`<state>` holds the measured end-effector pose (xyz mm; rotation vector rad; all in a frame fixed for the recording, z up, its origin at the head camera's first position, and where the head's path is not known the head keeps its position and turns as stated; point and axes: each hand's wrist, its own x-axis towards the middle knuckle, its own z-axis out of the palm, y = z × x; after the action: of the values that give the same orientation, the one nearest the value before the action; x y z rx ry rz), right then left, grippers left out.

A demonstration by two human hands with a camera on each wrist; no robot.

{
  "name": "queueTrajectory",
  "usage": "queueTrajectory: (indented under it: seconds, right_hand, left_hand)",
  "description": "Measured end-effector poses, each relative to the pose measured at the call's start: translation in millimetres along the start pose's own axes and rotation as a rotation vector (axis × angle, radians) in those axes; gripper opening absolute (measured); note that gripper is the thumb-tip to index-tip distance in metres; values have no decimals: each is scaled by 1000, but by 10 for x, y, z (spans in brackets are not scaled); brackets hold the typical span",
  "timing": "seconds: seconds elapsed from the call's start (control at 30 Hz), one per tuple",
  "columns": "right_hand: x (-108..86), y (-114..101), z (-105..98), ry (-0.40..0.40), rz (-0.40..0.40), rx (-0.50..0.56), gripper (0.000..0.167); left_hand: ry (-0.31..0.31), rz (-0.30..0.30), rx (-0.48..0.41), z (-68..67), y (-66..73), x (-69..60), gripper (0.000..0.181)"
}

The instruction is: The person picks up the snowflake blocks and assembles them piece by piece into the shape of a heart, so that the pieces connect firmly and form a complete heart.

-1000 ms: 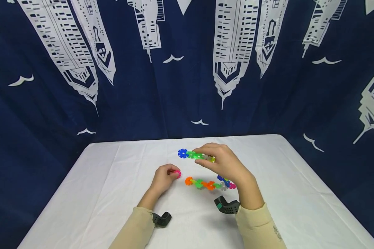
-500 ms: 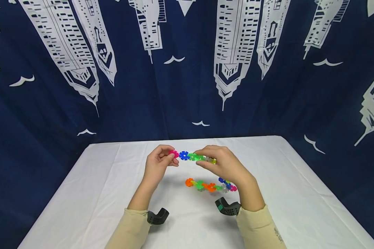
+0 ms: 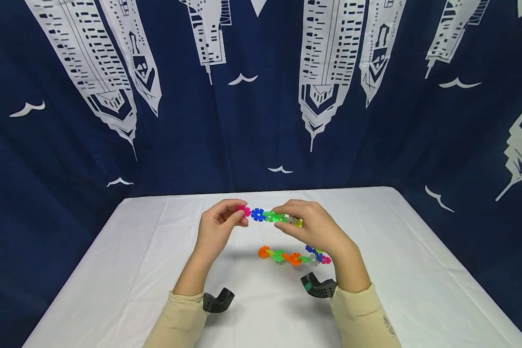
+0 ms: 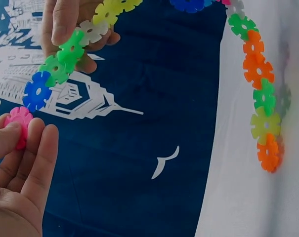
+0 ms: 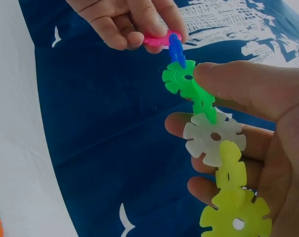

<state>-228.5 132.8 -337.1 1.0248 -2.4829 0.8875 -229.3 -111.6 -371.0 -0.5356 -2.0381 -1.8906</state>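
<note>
My left hand point(image 3: 215, 229) pinches a pink snowflake disc point(image 4: 19, 123) between thumb and fingers, above the table. Its edge meets the blue disc point(image 4: 38, 92) at the end of a raised chain; whether the slots are joined I cannot tell. My right hand point(image 3: 315, 227) grips that chain by its green discs point(image 5: 203, 101), the thumb on one side and fingers behind. Beyond the green ones, a whitish disc point(image 5: 215, 138) and yellow discs point(image 5: 238, 217) run along the palm side in the right wrist view.
A second chain of snowflake discs point(image 3: 295, 259) lies on the white tablecloth point(image 3: 156, 270) below the hands, bending at its right end. Its discs are orange, green, yellow, whitish, blue and pink. A dark blue curtain point(image 3: 252, 130) with white building prints hangs behind the table.
My left hand has lifted the pink disc from near the table up to the blue end of the chain. The right hand has stayed almost still with its chain.
</note>
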Motion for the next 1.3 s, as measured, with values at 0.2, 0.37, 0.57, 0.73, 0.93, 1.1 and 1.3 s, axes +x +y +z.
queueTrajectory:
  seconds: [0.2, 0.37, 0.57, 0.73, 0.93, 1.1, 1.3]
  right_hand:
    - [5, 12, -6, 6, 5, 1, 27]
    - [11, 15, -9, -2, 17, -7, 27]
    - [29, 9, 9, 17, 12, -29, 28]
    - [51, 1, 61, 34, -7, -41, 31]
    - [74, -5, 111, 82, -5, -63, 26]
    - [74, 10, 143, 163, -51, -78, 21]
    - [67, -4, 135, 193, -80, -81, 22]
  left_hand:
    - [8, 59, 71, 7, 5, 2, 14]
    - [9, 103, 132, 29, 5, 1, 15]
    - [6, 134, 117, 60, 27, -6, 17]
    - [6, 135, 128, 73, 23, -14, 16]
    - [5, 149, 139, 97, 24, -25, 16]
    - [0, 177, 144, 121, 46, -47, 16]
    - [12, 221, 174, 162, 58, -66, 17]
